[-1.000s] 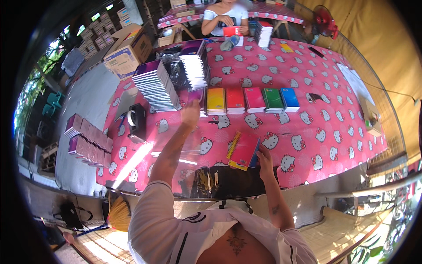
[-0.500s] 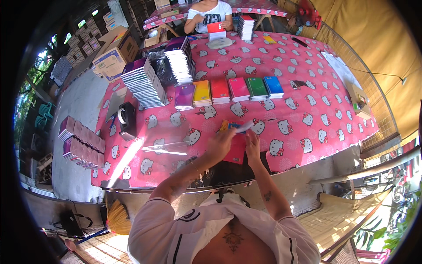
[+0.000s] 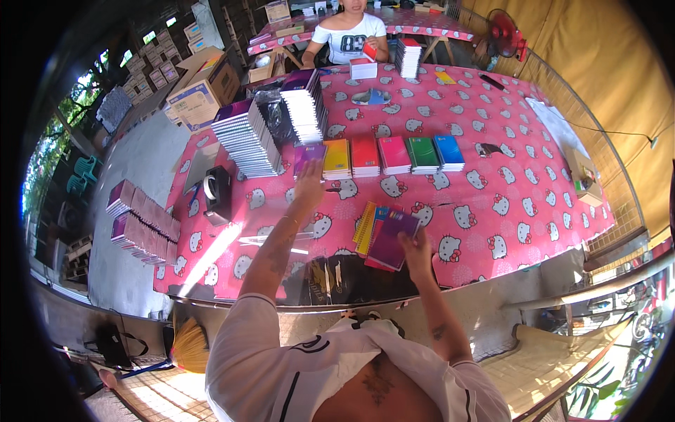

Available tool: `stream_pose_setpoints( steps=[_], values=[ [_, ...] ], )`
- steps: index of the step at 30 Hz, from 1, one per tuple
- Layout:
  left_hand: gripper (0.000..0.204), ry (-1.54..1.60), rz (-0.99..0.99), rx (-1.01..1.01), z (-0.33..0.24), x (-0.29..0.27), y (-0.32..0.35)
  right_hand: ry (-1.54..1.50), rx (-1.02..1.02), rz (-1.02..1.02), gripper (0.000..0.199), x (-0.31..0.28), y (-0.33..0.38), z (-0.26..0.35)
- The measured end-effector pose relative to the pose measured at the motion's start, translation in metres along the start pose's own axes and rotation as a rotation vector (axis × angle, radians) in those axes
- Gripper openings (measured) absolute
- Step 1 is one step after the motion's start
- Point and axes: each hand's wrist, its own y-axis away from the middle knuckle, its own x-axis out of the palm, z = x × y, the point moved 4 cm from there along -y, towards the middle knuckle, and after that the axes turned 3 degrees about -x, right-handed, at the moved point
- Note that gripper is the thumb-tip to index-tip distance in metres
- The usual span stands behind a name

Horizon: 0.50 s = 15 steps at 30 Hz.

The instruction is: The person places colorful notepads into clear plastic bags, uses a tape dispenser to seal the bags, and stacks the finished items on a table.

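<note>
Right hand (image 3: pixel 418 253) is pinching just-added purple notebook (image 3: pixel 394 239), growing fanned set (image 3: pixel 365 231); left hand (image 3: pixel 309 186), grip unclear, is reaching purple stack (image 3: pixel 303 152).

The white shirt (image 3: pixel 242 352) bears black stripes (image 3: pixel 290 394).

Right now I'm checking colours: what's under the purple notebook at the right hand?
A yellow notebook, a blue one and a reddish one stick out; the purple notebook covers the rest.
</note>
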Motion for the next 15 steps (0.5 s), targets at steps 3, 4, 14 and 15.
stream_pose_setpoints(
  steps=[3,4,14,15],
  values=[
    [0.059,-0.034,0.312,-0.121,0.053,0.018,0.025,0.353,0.052,0.007,0.064,0.028,0.01,-0.044],
    [0.059,0.001,0.47,-0.218,0.058,0.018,0.027,0.345,0.099,0.02,0.067,0.036,0.01,-0.048],
    [0.027,0.352,1.081,-0.355,-0.125,-0.04,-0.063,-0.41,0.379,-0.073,0.059,0.041,-0.018,-0.081],
    [0.03,0.498,1.102,-0.437,-0.133,-0.034,-0.054,-0.514,0.445,-0.085,0.06,0.039,-0.02,-0.077]
  ],
)
